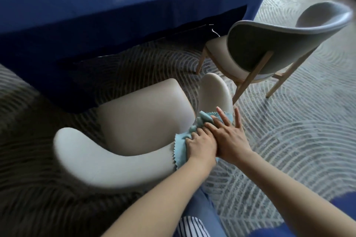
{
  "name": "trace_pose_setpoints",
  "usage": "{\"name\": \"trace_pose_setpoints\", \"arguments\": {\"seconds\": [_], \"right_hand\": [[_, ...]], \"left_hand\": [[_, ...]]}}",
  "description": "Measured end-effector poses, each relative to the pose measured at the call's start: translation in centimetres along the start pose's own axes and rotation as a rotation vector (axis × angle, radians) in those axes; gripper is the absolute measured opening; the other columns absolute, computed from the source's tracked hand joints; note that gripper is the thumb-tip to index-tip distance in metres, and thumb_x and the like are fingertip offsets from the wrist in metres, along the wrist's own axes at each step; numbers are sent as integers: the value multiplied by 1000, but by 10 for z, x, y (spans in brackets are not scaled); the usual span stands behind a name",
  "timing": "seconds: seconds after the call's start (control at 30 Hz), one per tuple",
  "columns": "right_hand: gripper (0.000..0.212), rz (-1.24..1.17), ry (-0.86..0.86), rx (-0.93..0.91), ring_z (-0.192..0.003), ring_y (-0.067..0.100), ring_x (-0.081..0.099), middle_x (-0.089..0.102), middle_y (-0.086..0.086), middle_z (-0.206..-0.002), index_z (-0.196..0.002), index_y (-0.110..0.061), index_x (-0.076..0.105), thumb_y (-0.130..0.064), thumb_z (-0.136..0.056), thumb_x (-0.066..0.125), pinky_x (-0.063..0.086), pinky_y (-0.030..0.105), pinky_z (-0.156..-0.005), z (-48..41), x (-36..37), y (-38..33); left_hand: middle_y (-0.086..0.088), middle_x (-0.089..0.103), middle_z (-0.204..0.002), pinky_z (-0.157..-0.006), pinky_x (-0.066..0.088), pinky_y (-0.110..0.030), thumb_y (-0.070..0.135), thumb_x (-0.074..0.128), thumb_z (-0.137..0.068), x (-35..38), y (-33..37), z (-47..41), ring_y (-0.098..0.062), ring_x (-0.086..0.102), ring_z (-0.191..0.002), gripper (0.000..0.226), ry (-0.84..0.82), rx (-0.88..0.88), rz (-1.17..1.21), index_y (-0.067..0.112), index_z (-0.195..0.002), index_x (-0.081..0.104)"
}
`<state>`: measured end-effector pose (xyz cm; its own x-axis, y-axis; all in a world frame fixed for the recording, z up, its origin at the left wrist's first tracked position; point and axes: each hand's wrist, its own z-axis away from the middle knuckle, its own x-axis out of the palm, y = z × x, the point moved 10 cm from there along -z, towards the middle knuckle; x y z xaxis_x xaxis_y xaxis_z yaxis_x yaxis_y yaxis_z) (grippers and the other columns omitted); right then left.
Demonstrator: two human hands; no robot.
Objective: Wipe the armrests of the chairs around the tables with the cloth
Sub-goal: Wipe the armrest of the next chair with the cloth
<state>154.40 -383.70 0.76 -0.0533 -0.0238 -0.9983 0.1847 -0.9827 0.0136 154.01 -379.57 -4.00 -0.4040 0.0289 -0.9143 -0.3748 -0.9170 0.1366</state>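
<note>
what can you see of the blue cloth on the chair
The cloth is light blue, soft-looking fabric with zigzag-cut edges. It lies bunched and creased over the curved back of the cream chair, near where the right-side armrest begins. The left hand grips a fold of it, and the right hand presses flat on it with fingers spread. Much of it is hidden under both hands.

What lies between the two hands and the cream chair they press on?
In the head view, the light blue cloth lies between them: the left hand bunches it on the cream chair, and the right hand rests flat, partly on the left hand.
</note>
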Motion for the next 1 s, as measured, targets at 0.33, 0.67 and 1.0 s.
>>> {"name": "trace_pose_setpoints", "arguments": {"seconds": [0.33,0.67,1.0], "right_hand": [[43,-103,188,49,-129,29,47,67,7,-112,-103,-13,67,-33,-64,69,10,60,-112,29,6,-69],[49,-90,249,-175,-118,27,58,70,9,-104,-97,-3,69,-26,-54,78,20,56,-110,20,2,-159],[38,-68,188,-322,-108,33,62,66,11,-82,-100,4,65,-14,-67,61,20,51,-111,-4,11,-253]], "left_hand": [[-6,63,-73,-55,52,-29,18,83,-41,2,-49,65,-19,61,-61,52,270,177,-25,5,-90,72],[-7,66,-91,-68,53,-30,7,37,-86,-4,-123,120,-21,64,-77,26,594,367,-89,3,-109,48],[-8,70,-98,-76,55,-35,8,43,-94,-12,-215,151,-21,67,-92,19,725,547,-134,5,-108,55]]}}
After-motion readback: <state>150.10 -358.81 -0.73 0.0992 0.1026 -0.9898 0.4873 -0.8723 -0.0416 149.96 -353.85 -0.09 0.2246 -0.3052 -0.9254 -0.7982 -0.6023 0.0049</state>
